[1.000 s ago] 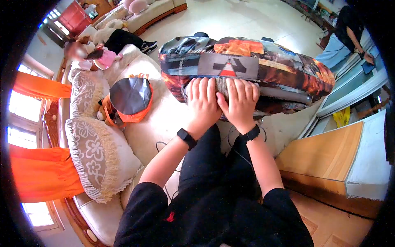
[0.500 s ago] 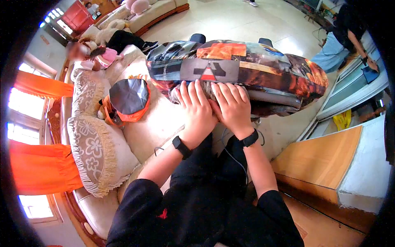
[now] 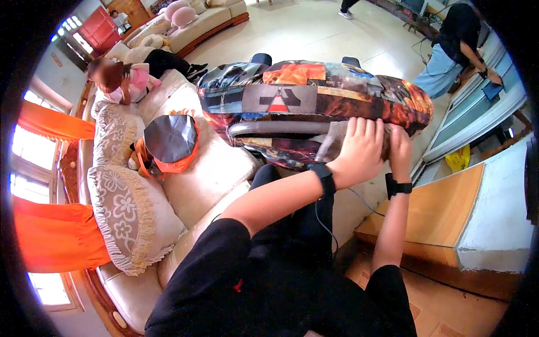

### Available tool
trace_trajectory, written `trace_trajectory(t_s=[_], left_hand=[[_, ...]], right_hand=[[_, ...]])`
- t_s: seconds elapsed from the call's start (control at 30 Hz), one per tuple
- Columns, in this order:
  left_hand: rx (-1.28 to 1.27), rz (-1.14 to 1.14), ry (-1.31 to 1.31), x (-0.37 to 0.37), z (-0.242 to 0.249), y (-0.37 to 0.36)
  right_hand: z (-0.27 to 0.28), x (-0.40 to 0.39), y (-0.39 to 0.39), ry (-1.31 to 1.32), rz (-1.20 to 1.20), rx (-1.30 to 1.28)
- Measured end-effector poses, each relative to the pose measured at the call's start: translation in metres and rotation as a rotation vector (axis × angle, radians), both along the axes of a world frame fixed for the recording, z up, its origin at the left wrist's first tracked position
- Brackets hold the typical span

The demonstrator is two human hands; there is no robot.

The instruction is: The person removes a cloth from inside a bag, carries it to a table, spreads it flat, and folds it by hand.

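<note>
A suitcase (image 3: 359, 95) with a colourful printed pattern lies in front of me, its long grey carry handle (image 3: 275, 128) facing my side. My left hand (image 3: 362, 149) is closed over a greyish-brown cloth (image 3: 331, 143) near the handle's right end. Beside it, my right hand (image 3: 400, 147) has its fingers bent round the right part of the same cloth. The cloth is wrapped over the handle, and that end of the handle is hidden under it and my hands. Both wrists wear black bands.
A beige sofa (image 3: 185, 191) runs along the left, with fringed cushions (image 3: 129, 213) and an orange-and-grey bag (image 3: 171, 140) on it. One person (image 3: 135, 81) sits at its far end. At right another person (image 3: 457, 45) touches a glass door panel. A wooden ledge (image 3: 432, 208) stands at my right.
Both hands have moved right along the suitcase handle with the cloth, uncovering the handle's left part. The person on the sofa has raised a hand; the person at right has shifted slightly.
</note>
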State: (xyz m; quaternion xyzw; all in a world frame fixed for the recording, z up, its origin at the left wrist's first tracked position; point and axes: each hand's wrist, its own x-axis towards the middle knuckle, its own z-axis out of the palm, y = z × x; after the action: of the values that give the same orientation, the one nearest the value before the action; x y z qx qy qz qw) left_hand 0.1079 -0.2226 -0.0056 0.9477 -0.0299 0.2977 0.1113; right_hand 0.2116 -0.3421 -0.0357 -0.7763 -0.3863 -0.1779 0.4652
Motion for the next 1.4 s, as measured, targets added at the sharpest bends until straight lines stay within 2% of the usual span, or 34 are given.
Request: trace_trajectory(t_s=[0.03, 0.07, 0.1, 0.17, 0.23, 0.27, 0.33, 0.5, 0.6, 0.67, 0.73, 0.87, 0.93, 1.0, 1.1, 1.27, 1.4], left_hand=[[0.011, -0.038, 0.044, 0.001, 0.005, -0.001], [0.008, -0.037, 0.044, 0.002, 0.003, 0.0], [0.114, -0.027, -0.026, 0.002, -0.003, 0.002], [0.368, 0.016, -0.111, 0.004, -0.015, 0.007], [0.457, 0.013, -0.13, 0.0, -0.019, 0.015], [0.542, 0.01, -0.147, -0.003, -0.021, 0.017], [0.535, 0.02, -0.113, -0.005, -0.023, 0.016], [0.534, -0.022, -0.106, -0.014, -0.02, 0.027], [0.397, -0.084, -0.096, -0.023, -0.02, 0.038], [0.387, -0.072, -0.076, -0.031, -0.019, 0.046], [0.326, -0.073, -0.07, -0.04, -0.018, 0.053], [0.257, -0.069, -0.058, -0.054, -0.019, 0.062], [0.245, -0.066, -0.058, -0.059, -0.019, 0.067], [0.259, -0.061, -0.068, -0.061, -0.02, 0.072], [0.288, -0.011, -0.092, -0.065, -0.022, 0.084], [0.405, 0.099, -0.176, -0.078, -0.022, 0.116], [0.301, 0.095, -0.155, -0.094, -0.02, 0.141]], right_hand=[[-0.003, 0.002, -0.002, -0.001, 0.0, -0.003], [-0.007, 0.003, -0.003, 0.16, -0.04, 0.067], [-0.007, 0.003, -0.003, 0.32, -0.081, 0.137], [-0.024, 0.004, 0.004, 0.255, -0.134, 0.232], [-0.045, 0.005, 0.017, 0.157, -0.204, 0.415], [-0.052, 0.006, 0.02, 0.16, -0.205, 0.413], [-0.057, 0.005, 0.026, 0.013, -0.274, 0.47], [-0.055, 0.003, 0.026, -0.032, -0.298, 0.438], [-0.051, -0.002, 0.022, -0.002, -0.284, 0.414], [-0.045, -0.006, 0.021, 0.138, -0.25, 0.431], [-0.034, -0.014, 0.023, 0.162, -0.257, 0.419], [-0.012, -0.032, 0.03, 0.084, -0.243, 0.314], [-0.008, -0.041, 0.036, -0.134, -0.186, 0.27], [-0.004, -0.048, 0.042, -0.16, -0.201, 0.241], [0.004, -0.06, 0.055, -0.342, -0.246, 0.095], [0.002, -0.075, 0.074, -0.41, -0.274, 0.028], [0.008, -0.085, 0.086, -0.466, -0.221, -0.074]])
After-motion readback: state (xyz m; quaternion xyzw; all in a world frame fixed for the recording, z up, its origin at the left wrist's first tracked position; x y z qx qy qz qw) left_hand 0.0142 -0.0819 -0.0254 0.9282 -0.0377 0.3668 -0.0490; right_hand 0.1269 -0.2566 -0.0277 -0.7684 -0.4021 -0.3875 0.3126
